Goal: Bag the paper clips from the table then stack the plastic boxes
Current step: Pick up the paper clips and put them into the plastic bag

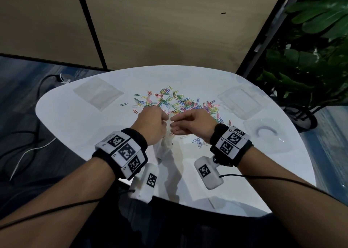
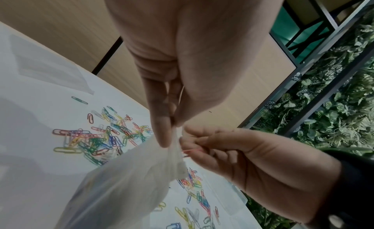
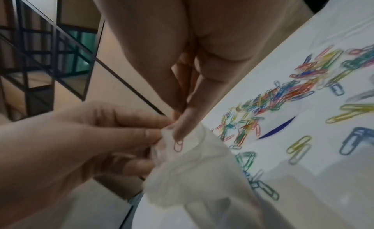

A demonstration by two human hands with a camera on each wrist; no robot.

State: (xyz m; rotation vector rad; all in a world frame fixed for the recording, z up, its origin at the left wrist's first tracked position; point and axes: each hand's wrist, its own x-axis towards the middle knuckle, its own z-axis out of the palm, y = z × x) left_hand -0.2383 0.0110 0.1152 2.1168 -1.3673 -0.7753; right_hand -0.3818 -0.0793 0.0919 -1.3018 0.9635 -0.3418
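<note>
A heap of coloured paper clips [image 1: 175,100] [image 2: 97,139] [image 3: 283,91] lies across the middle of the white table [image 1: 75,127]. Just in front of it my left hand [image 1: 165,119] [image 2: 170,133] pinches the bunched mouth of a translucent plastic bag [image 1: 165,144] [image 2: 131,184] [image 3: 192,176], which hangs down to the table. My right hand [image 1: 172,124] [image 3: 180,125] meets it there, pinching a red paper clip [image 2: 192,151] [image 3: 178,146] at the bag's opening. Two clear plastic boxes [image 1: 243,100] [image 1: 263,134] rest apart at the right.
Flat clear bags [image 1: 98,95] lie at the table's far left. Loose clips [image 1: 197,142] sit under my right wrist. A potted plant [image 1: 310,59] stands beyond the right edge, cables [image 1: 37,134] run on the floor at left, and a wood-panel wall is behind.
</note>
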